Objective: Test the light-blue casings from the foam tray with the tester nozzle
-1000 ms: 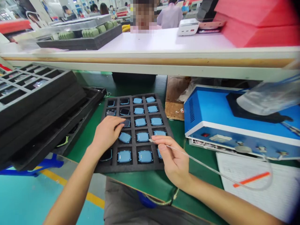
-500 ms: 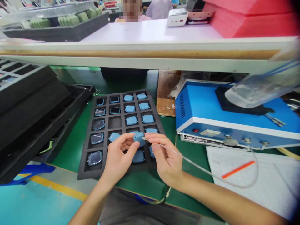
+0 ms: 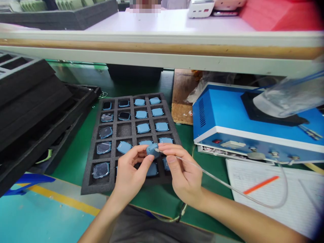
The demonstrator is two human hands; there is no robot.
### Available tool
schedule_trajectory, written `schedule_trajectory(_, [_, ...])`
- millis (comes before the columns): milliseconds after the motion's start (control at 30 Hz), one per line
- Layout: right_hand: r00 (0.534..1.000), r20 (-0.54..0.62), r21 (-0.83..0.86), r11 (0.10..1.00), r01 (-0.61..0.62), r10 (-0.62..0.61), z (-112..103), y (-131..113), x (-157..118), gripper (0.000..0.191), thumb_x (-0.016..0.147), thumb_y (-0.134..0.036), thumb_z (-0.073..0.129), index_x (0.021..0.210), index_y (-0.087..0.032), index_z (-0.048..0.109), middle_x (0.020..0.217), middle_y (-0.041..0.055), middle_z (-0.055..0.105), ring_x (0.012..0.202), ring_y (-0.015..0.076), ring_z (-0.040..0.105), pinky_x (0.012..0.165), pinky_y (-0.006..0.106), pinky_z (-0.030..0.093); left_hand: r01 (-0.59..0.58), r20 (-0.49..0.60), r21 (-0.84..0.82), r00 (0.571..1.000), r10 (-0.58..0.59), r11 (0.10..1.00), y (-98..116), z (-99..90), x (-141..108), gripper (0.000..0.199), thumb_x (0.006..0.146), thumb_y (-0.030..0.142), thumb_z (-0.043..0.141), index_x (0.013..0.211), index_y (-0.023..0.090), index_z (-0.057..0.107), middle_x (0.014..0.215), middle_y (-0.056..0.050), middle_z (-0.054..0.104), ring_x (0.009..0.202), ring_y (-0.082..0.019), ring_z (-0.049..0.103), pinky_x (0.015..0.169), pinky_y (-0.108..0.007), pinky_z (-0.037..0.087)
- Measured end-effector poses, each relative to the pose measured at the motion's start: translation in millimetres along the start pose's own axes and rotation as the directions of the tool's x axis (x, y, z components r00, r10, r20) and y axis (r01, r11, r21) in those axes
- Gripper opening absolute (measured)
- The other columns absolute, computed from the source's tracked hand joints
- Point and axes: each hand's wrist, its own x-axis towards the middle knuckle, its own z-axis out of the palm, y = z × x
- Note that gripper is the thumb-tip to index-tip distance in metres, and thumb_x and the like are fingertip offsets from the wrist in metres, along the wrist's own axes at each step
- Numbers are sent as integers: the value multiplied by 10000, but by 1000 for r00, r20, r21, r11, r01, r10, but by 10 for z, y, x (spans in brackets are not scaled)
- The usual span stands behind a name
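Observation:
Between the thumb and fingers of my left hand (image 3: 133,168) is a blue watch case (image 3: 152,149), held up over the foam tray (image 3: 124,129). My right hand (image 3: 186,170) pinches the end of a clear thin tube (image 3: 217,177), its tip touching or very close to the side of the case. The tube curves right to a fitting on the front of the blue machine (image 3: 227,108). Blue watch cases, some showing dark or film-covered screens, lie in the tray's compartments; one compartment in the second column is bare. My hands hide part of the lower rows.
Stacked black foam trays (image 3: 30,91) stand at the left. On the right, printed sheets (image 3: 298,192) carry an orange strip (image 3: 262,185). A white shelf (image 3: 157,23) crosses above the green table (image 3: 152,202), bearing a white device (image 3: 201,9). Another person sits behind it.
The camera view has tipped downward and shifted a little left, so the shelf sits higher in view. Both hands keep hold of the case and tube; the case has turned slightly.

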Motion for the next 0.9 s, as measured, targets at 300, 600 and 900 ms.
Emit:
schedule_trajectory(300, [1000, -5, -23, 1000, 1, -1, 2, -8, 3, 202, 1020, -145, 517, 1049, -236, 695, 1061, 77, 746, 1100, 226, 714, 984, 436, 590, -11, -4, 26, 1000, 11, 1000, -29, -17, -6, 175, 852, 225, 735, 1021, 182, 753, 912, -49, 772, 838, -183, 739, 749, -258, 617])
schedule_trajectory(600, [1000, 6, -30, 999, -15, 15, 4, -10, -2, 198, 1017, -153, 524, 1045, -243, 698, 1066, 78, 746, 1105, 230, 711, 985, 436, 585, -27, 1, 57, 1000, 27, 998, -48, -21, -18, 189, 862, 242, 726, 1043, 198, 757, 942, -56, 773, 860, -198, 738, 776, -285, 615])
schedule_trajectory(900, [1000, -1, -34, 999, -5, 5, 17, -13, 35, 197, 1016, -164, 519, 1042, -241, 699, 1069, 84, 748, 1088, 229, 717, 981, 429, 588, -45, -11, 76, 999, 46, 996, -35, -30, 7, 176, 844, 259, 736, 1004, 194, 767, 919, -59, 777, 829, -198, 743, 754, -276, 627])
